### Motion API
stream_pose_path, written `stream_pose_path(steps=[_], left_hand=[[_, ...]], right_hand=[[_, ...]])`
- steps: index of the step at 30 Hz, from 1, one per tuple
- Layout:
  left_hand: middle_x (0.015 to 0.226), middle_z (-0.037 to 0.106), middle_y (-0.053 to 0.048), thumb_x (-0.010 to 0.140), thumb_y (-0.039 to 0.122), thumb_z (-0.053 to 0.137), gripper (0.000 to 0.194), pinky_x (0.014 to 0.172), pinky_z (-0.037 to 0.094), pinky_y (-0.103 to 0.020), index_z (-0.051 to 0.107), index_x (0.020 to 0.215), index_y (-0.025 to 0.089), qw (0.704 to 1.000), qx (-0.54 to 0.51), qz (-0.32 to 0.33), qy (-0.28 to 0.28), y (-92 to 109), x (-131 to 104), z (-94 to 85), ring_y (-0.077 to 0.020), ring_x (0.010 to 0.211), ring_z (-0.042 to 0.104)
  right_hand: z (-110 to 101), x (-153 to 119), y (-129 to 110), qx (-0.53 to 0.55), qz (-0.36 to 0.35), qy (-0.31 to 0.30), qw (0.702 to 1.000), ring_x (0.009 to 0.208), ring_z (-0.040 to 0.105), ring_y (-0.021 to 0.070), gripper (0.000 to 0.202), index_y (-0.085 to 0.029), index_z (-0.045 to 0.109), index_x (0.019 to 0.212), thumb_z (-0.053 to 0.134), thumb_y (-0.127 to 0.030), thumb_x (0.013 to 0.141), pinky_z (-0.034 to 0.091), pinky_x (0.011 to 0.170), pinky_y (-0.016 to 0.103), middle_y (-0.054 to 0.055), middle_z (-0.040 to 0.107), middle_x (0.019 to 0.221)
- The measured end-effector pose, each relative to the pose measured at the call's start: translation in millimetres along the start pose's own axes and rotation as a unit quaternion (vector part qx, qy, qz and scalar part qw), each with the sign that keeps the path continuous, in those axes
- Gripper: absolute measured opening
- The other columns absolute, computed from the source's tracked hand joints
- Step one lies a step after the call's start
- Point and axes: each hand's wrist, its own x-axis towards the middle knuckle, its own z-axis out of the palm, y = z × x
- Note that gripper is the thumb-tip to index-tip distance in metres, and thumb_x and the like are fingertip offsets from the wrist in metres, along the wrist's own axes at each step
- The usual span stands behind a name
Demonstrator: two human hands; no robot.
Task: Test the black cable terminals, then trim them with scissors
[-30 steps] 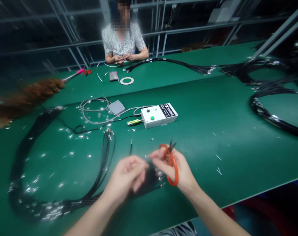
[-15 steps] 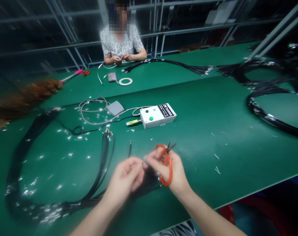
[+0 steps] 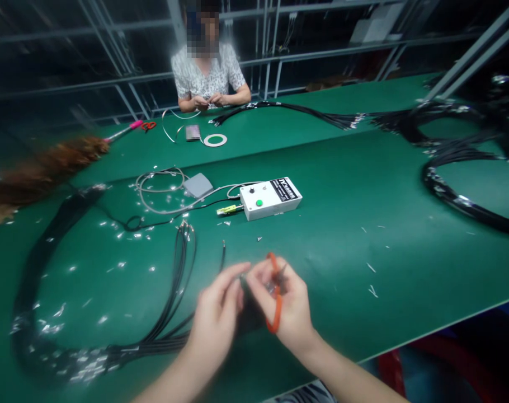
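Observation:
Near the bottom middle, my left hand point(image 3: 223, 299) pinches something small at its fingertips, too blurred to name. My right hand point(image 3: 288, 296) is closed around orange-handled scissors point(image 3: 274, 316), and its thumb and forefinger meet the left fingertips. Thin black cables point(image 3: 177, 280) fan out on the green table to the left of my hands. They join a thick black cable bundle point(image 3: 40, 263) that curves along the left side. One short cable end point(image 3: 224, 254) points up just beyond my left hand.
Beyond my hands lie a white box with a green button point(image 3: 271, 198) and a grey pedal point(image 3: 198, 185). A person point(image 3: 208, 78) sits across the table. Coiled black cables point(image 3: 468, 201) lie at right, a feather duster point(image 3: 48, 173) at left, a white ring point(image 3: 215, 140) farther back.
Both hands have shifted slightly, with their fingertips now closer together. The scissors have turned, and their blades now point less upward and are partly hidden by my right hand.

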Motion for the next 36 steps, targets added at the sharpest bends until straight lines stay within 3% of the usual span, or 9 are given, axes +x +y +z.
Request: stream_pose_path(steps=[3, 7, 12, 17, 26, 36], left_hand=[[0.068, 0.052, 0.000, 0.095, 0.040, 0.048, 0.036, 0.056, 0.037, -0.021, 0.061, 0.120, 0.017, 1.000, -0.003, -0.005, 0.010, 0.1, 0.9, -1.1, -0.0109, 0.061, 0.046], [0.063, 0.046, 0.003, 0.092, 0.044, 0.054, 0.042, 0.047, 0.030, -0.018, 0.058, 0.121, 0.015, 0.994, -0.099, -0.051, 0.005, 6.6, 3.0, -6.7, -0.0085, 0.054, 0.039], [0.061, 0.046, 0.004, 0.093, 0.040, 0.055, 0.040, 0.045, 0.021, -0.018, 0.057, 0.124, 0.016, 0.982, -0.177, -0.058, 0.001, 7.7, 3.2, -13.8, -0.0051, 0.049, 0.031], [0.060, 0.046, 0.004, 0.093, 0.039, 0.056, 0.039, 0.045, 0.019, -0.019, 0.056, 0.124, 0.016, 0.975, -0.212, -0.068, 0.004, 5.6, 2.7, -14.1, -0.0039, 0.047, 0.030], [0.059, 0.046, 0.005, 0.091, 0.039, 0.059, 0.041, 0.045, 0.019, -0.020, 0.057, 0.124, 0.014, 0.970, -0.229, -0.081, -0.001, 7.6, 1.3, -12.2, -0.0039, 0.047, 0.031], [0.059, 0.045, 0.005, 0.092, 0.038, 0.057, 0.041, 0.046, 0.018, -0.020, 0.056, 0.125, 0.014, 0.969, -0.232, -0.080, -0.008, 7.2, 0.2, -12.1, -0.0036, 0.046, 0.030]], right_hand=[[-2.7, 0.8, -2.9, -0.054, -0.028, -0.013, 0.998, 0.069, 0.055, 0.0097, 0.022, -0.022, 0.046, 0.075, 0.065, -0.023, 0.086, 0.043, 0.067, 0.022, -0.004, 0.059, 0.079], [-16.6, 10.1, -7.2, -0.169, -0.017, -0.060, 0.984, 0.072, 0.057, 0.0132, 0.019, -0.023, 0.050, 0.081, 0.065, -0.034, 0.086, 0.043, 0.067, 0.025, -0.001, 0.061, 0.081], [-31.5, 17.3, -7.8, -0.412, -0.087, -0.097, 0.902, 0.061, 0.052, 0.0136, 0.031, -0.022, 0.054, 0.074, 0.066, -0.049, 0.082, 0.034, 0.060, 0.026, -0.002, 0.058, 0.071], [-26.9, 15.2, -1.7, -0.495, -0.173, -0.082, 0.847, 0.056, 0.054, 0.0127, 0.037, -0.021, 0.059, 0.070, 0.060, -0.055, 0.086, 0.029, 0.061, 0.028, -0.002, 0.063, 0.066], [-20.7, 15.9, 1.3, -0.497, -0.215, -0.077, 0.837, 0.056, 0.058, 0.0118, 0.038, -0.021, 0.064, 0.071, 0.058, -0.056, 0.087, 0.026, 0.062, 0.029, -0.002, 0.068, 0.066], [-22.4, 14.3, 1.0, -0.508, -0.191, -0.097, 0.834, 0.061, 0.062, 0.0146, 0.037, -0.021, 0.068, 0.074, 0.060, -0.056, 0.086, 0.028, 0.062, 0.030, 0.002, 0.073, 0.071]])
